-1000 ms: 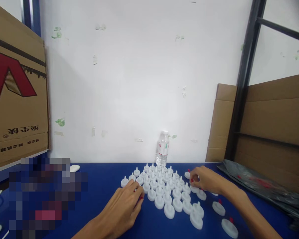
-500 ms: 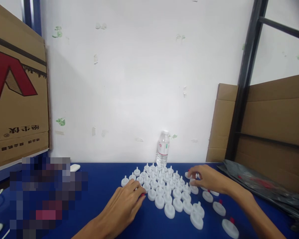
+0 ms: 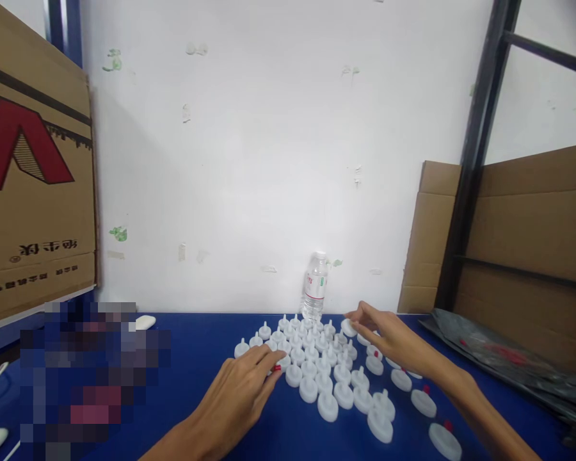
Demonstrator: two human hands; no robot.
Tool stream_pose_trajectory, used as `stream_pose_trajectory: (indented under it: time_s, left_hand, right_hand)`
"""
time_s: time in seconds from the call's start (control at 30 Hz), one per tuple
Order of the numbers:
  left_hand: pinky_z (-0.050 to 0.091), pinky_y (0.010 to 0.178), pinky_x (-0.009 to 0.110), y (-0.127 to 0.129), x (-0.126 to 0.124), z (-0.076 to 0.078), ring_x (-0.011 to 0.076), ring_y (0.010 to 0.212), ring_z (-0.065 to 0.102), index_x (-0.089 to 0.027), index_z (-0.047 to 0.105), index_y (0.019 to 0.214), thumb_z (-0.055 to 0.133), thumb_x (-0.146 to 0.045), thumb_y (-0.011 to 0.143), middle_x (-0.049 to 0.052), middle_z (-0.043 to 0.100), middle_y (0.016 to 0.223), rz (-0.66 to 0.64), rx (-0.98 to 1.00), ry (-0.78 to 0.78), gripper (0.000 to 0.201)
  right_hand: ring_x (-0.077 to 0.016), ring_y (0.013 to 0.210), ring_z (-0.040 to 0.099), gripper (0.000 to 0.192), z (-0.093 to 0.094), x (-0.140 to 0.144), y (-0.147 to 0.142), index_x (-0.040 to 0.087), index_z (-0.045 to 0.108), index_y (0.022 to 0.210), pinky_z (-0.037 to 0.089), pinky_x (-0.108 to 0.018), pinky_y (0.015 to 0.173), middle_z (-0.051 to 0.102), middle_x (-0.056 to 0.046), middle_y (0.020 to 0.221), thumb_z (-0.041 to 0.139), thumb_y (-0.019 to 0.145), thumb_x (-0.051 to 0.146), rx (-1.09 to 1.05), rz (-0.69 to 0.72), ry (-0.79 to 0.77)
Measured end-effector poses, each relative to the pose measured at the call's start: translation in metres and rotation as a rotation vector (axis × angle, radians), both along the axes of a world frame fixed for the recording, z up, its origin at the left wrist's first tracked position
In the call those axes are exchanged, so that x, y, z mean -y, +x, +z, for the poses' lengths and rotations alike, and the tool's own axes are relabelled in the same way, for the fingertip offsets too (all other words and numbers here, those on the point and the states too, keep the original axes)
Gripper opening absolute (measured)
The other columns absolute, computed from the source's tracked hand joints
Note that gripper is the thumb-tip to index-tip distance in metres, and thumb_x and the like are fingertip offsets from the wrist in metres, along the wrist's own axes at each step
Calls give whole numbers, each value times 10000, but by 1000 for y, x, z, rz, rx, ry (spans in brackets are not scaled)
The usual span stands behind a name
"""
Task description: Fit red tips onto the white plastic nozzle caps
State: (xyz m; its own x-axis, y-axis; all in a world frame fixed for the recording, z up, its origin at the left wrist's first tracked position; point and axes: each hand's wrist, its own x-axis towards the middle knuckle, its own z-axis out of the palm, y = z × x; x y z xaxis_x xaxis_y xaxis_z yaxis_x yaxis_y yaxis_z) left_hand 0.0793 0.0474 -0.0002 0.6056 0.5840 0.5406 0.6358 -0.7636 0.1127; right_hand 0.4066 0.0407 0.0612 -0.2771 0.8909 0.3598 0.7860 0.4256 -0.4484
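Note:
Many white nozzle caps, round discs with a thin spout, stand in a cluster on the blue table. Between the thumb and fingers of my left hand is a small red tip cap, at the cluster's left edge. My right hand, at the cluster's far right, pinches one white nozzle cap by its disc. Beneath and beside that wrist sit several white caps with red tips on their spouts, such as a red-tipped cap.
A clear water bottle stands against the white wall behind the cluster. Grey plastic bags lie along the right side. A large cardboard box rises at the left, near a blurred-out patch of the table.
My right hand has moved left and away from me, leaving a red-tipped cap on the table and taking hold of a white one. My left hand stays nearly in place; its red tip shows more.

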Motion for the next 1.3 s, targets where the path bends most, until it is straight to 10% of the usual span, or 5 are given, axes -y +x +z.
stream_pose_trajectory:
  time_s: [0.43, 0.8, 1.07, 1.3]
  left_hand:
    - [464, 580, 212, 2, 8, 1, 133, 731, 665, -260, 616, 1202, 370, -225, 1069, 24, 670, 966, -166, 71, 130, 282]
    - [401, 539, 242, 7, 11, 1, 160, 746, 668, -249, 655, 1100, 347, -321, 1088, 19, 692, 882, -99, 56, 164, 317]
    - [420, 601, 253, 7, 16, -3, 139, 685, 604, -220, 616, 828, 362, -279, 1067, 16, 643, 815, -215, 123, -99, 353]
    - [426, 695, 275, 6, 15, 8, 175, 877, 645, -263, 627, 1043, 449, -293, 1053, -3, 665, 969, -104, 51, -108, 180]
  right_hand:
    - [-204, 848, 638, 461, -36, 25, -89, 254, 557, 1207, 506, -324, 770, 683, -38, 972, 664, 883, 564, 195, 278, 331]
    - [-167, 766, 644, 334, -48, 27, -96, 258, 570, 1123, 499, -274, 660, 640, -19, 949, 627, 927, 522, 36, 277, 347]
    - [-165, 760, 625, 264, -51, 33, -99, 230, 625, 1010, 500, -263, 630, 617, -35, 900, 635, 933, 483, 75, 347, 440]
    - [-181, 912, 680, 267, -40, 21, -91, 260, 589, 1249, 570, -303, 786, 630, -79, 1110, 494, 1030, 380, 121, 313, 431]
